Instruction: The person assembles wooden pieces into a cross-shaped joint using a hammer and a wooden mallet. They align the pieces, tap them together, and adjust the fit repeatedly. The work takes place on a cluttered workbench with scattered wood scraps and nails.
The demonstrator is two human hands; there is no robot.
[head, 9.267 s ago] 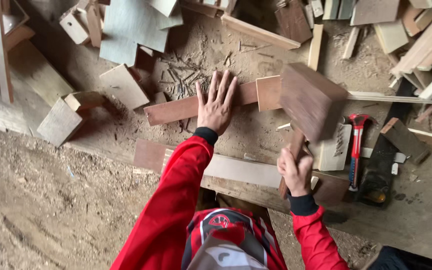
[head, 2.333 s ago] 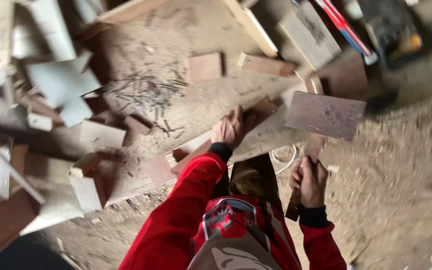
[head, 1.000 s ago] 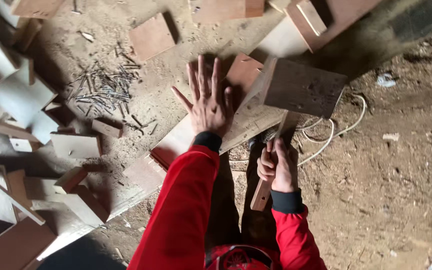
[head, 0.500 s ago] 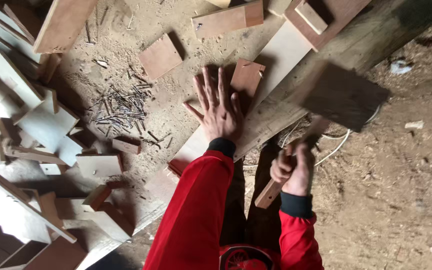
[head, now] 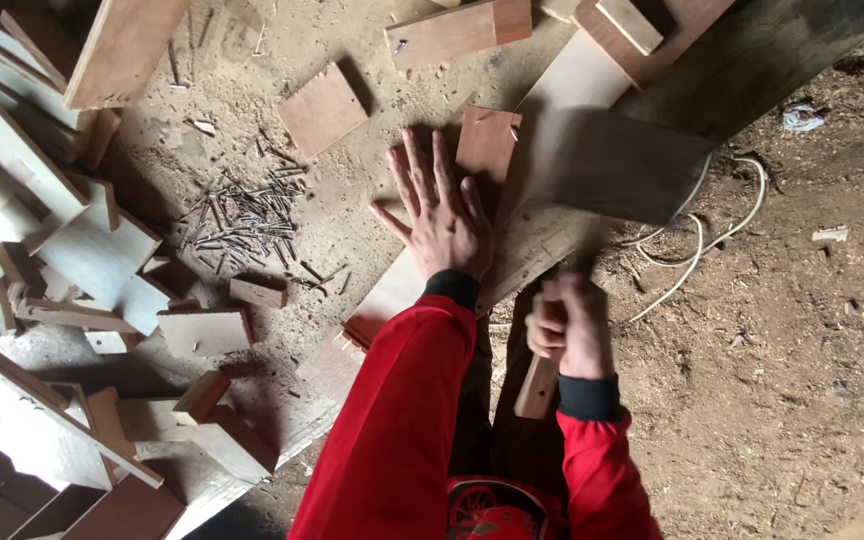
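Observation:
My left hand (head: pixel 442 215) lies flat with fingers spread on a long wooden plank (head: pixel 382 295) on a dusty workbench. Its fingertips reach a reddish-brown wood block (head: pixel 489 140) on the plank. My right hand (head: pixel 572 325) grips the wooden handle (head: pixel 535 385) of a big wooden mallet. The mallet's blurred block head (head: pixel 624 168) sits over the plank just right of the reddish block. Both sleeves are red with black cuffs.
A heap of loose nails (head: pixel 242 212) lies left of my left hand. Several wood offcuts (head: pixel 102 250) pile up at the left and top. A white cord (head: pixel 692 255) trails over the dirt floor (head: pixel 792 380) on the right.
The mallet head has swung down and left from its raised position toward the plank. My left hand stays flat on the plank. The view has shifted slightly.

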